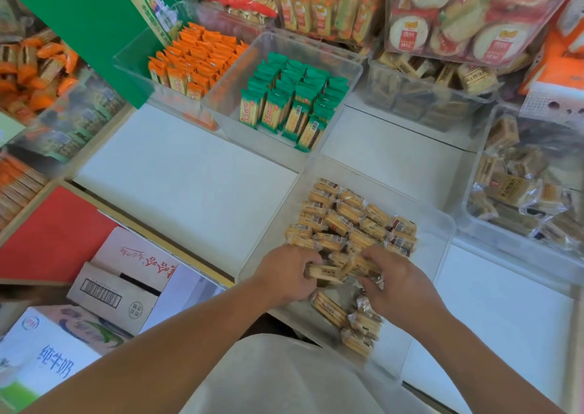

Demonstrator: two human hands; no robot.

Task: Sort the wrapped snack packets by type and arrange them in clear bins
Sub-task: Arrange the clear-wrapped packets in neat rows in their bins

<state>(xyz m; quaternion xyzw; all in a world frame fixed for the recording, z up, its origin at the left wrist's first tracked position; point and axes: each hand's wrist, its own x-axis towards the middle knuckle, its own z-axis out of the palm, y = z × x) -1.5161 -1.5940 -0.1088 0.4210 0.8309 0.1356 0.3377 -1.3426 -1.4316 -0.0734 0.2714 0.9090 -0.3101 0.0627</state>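
White shelf top (pixel 189 176) spread left of grip and beyond it, seam lines crossing it. Wooden edging (pixel 151 227) ran along shelf border, left of grip. Red panel (pixel 53 239) lay farther left, past edging. Open cardboard carton (pixel 120 290), barcode on flap, red script on side, sat down-left of grip. Milk case (pixel 47 360), white with blue characters, stood far down-left. Green board (pixel 79 27) rose far up-left. Orange-and-white tissue pack (pixel 562 59) sat far up-right. Pale grey garment (pixel 284 379) lay directly below grip.
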